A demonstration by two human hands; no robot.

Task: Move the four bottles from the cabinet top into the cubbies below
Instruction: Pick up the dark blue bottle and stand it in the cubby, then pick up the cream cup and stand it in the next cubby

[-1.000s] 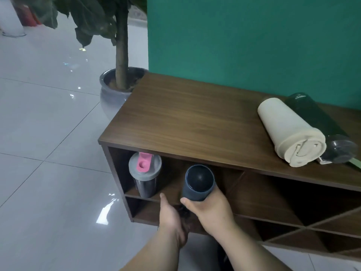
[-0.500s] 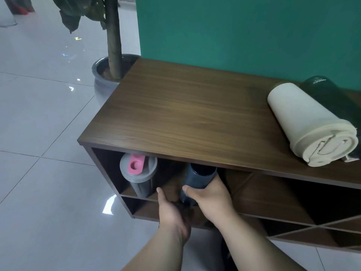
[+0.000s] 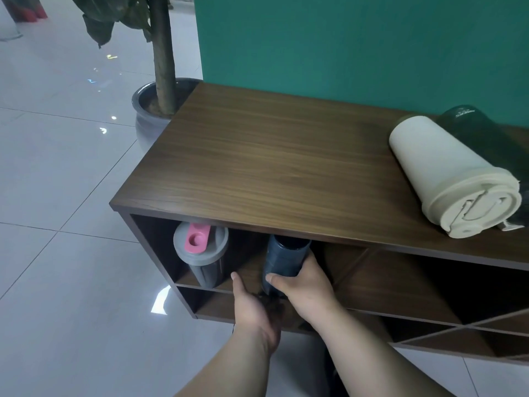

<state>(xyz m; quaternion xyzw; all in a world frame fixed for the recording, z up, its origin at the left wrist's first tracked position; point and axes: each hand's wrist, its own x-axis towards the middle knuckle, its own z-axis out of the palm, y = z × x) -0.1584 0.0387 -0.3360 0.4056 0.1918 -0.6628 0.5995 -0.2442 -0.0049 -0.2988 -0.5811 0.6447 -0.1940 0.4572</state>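
My right hand (image 3: 303, 287) grips a dark blue bottle (image 3: 283, 257), which stands tilted in the upper cubby just under the wooden cabinet top (image 3: 272, 167); its upper end is hidden by the top's front edge. My left hand (image 3: 254, 310) hovers open just left of and below it, holding nothing. A grey bottle with a pink lid tab (image 3: 200, 253) rests in the leftmost cubby. On the cabinet top at the right lie a cream bottle (image 3: 446, 179) and, behind it, a dark green bottle (image 3: 486, 136).
A teal wall (image 3: 357, 47) backs the cabinet. A potted tree in a grey pot (image 3: 148, 116) stands at the cabinet's left end. Diagonal dividers form more cubbies (image 3: 415, 296) to the right. White tiled floor (image 3: 63, 196) spreads to the left.
My right hand has pushed the dark blue bottle further into the cubby, so its top now sits under the cabinet top. My left hand stays close beside it.
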